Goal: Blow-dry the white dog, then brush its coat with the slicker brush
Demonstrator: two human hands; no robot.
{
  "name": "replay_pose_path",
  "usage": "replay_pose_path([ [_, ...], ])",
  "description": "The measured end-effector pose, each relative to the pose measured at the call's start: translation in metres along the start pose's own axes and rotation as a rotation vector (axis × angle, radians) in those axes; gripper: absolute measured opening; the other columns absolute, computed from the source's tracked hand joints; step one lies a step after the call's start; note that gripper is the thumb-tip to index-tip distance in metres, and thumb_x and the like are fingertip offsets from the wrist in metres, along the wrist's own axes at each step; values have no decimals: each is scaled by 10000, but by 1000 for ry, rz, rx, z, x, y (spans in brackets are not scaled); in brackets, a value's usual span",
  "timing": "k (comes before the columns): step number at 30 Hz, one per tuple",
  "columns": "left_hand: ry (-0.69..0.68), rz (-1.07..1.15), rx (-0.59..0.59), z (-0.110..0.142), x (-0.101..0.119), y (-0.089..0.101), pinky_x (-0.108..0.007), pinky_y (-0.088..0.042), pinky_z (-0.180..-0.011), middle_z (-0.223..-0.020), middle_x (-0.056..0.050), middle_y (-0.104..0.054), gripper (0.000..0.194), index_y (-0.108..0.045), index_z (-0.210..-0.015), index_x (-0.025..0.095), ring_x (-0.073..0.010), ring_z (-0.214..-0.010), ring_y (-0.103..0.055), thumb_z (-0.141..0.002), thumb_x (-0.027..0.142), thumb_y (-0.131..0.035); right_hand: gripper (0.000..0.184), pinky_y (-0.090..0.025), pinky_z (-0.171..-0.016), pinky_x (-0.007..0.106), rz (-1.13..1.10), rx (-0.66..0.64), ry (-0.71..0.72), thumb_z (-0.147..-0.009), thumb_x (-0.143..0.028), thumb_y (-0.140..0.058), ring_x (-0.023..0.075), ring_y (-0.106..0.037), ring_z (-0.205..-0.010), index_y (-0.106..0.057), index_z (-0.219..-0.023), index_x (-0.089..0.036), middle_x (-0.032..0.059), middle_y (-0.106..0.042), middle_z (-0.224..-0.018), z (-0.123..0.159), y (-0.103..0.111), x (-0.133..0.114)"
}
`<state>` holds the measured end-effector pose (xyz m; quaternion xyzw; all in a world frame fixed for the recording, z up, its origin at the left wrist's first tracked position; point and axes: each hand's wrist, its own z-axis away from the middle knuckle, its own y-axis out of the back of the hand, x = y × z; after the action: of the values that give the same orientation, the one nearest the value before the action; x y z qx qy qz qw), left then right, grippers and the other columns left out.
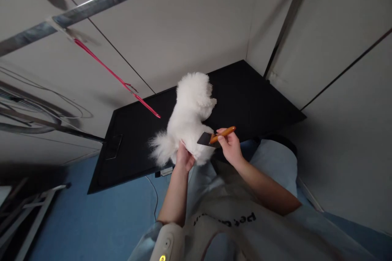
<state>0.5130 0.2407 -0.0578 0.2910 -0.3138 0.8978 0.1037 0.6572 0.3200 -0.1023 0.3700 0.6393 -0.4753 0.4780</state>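
Note:
A fluffy white dog [188, 118] stands on the black tabletop, its tail [162, 149] toward the left and its head end toward the far edge. My left hand [184, 157] is closed on the dog's hind leg near the tail, with the fingertips partly sunk in fur. My right hand [230, 147] grips the orange-brown handle of a slicker brush [225, 133]. The brush's dark flat head [204, 138] lies against the fur of the dog's hindquarters, its pin side turned down and hidden.
The black grooming table [245, 94] stands against pale wall panels. A metal bar [107, 3] crosses above, with a red strap [104, 64] hanging down toward the dog. Dark hoses and cables [33, 108] run at the left, and a metal frame [38, 216] stands on the blue floor.

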Motion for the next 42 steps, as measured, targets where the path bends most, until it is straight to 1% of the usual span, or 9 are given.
replay_pose_path([
  [7, -21, -8, 13, 0, -1, -16, -387, -592, -941, -1006, -100, -764, 450, -710, -1068, 157, -268, -1052, -705, -1010, 485, -409, 265, -565, -871, 397, 13, 162, 92, -847, -448, -670, 209, -671, -915, -603, -975, -226, 84, -672, -1086, 10, 15, 0],
  [19, -54, -12, -36, -6, 0, -11, -340, -606, -874, -1003, -96, -758, 398, -704, -1121, 172, -247, -1016, -715, -1004, 449, -443, 159, -510, -983, 470, 126, 286, 298, -896, -393, -615, 236, -623, -1027, -582, -939, -244, 92, -610, -1151, 15, 27, -7],
  [21, -63, -23, -13, -8, -1, -10, -316, -601, -865, -967, -85, -761, 359, -712, -1090, 181, -237, -1012, -717, -1001, 418, -457, 143, -515, -977, 463, 114, 193, 284, -898, -390, -611, 239, -632, -1016, -584, -905, -250, 82, -645, -1077, 23, 21, -7],
  [25, -52, -61, 22, -7, -3, -12, -282, -589, -857, -880, -78, -755, 374, -714, -996, 159, -212, -927, -728, -1017, 389, -420, 209, -570, -856, 408, 21, -131, 22, -845, -437, -658, 232, -677, -897, -613, -907, -243, 59, -698, -928, 26, 5, 3],
  [31, -45, -41, 8, -3, -5, -16, -326, -614, -794, -965, -99, -756, 416, -714, -1051, 153, -224, -872, -727, -998, 476, -457, 365, -590, -809, 405, -43, 196, -2, -789, -514, -687, 224, -669, -888, -603, -993, -224, 78, -685, -1031, -28, 28, 15],
  [35, -75, -12, 29, -12, -8, -8, -323, -615, -795, -941, -94, -755, 400, -713, -1084, 169, -228, -868, -731, -964, 498, -521, 351, -593, -786, 409, -61, 364, 59, -811, -544, -659, 216, -667, -846, -567, -924, -225, 63, -669, -995, -19, 36, 11],
  [37, -74, -29, 24, -16, -9, -5, -315, -613, -799, -953, -91, -758, 385, -714, -1086, 182, -231, -891, -731, -953, 499, -542, 297, -581, -831, 403, -43, 282, 89, -843, -510, -647, 217, -669, -882, -578, -913, -230, 58, -674, -970, 5, 26, 12],
  [40, -55, -76, 13, -17, -8, -5, -303, -609, -805, -939, -85, -761, 369, -716, -1040, 192, -228, -916, -731, -970, 488, -506, 257, -578, -812, 385, -33, -59, 1, -845, -474, -666, 225, -679, -878, -616, -921, -234, 62, -695, -937, 23, 11, 17],
  [42, -42, -98, 22, -13, -6, -7, -297, -607, -800, -911, -80, -761, 379, -714, -1018, 193, -220, -897, -734, -989, 479, -467, 299, -580, -727, 378, -50, -37, -98, -829, -510, -661, 219, -672, -779, -602, -902, -227, 52, -687, -873, 7, 14, 19],
])
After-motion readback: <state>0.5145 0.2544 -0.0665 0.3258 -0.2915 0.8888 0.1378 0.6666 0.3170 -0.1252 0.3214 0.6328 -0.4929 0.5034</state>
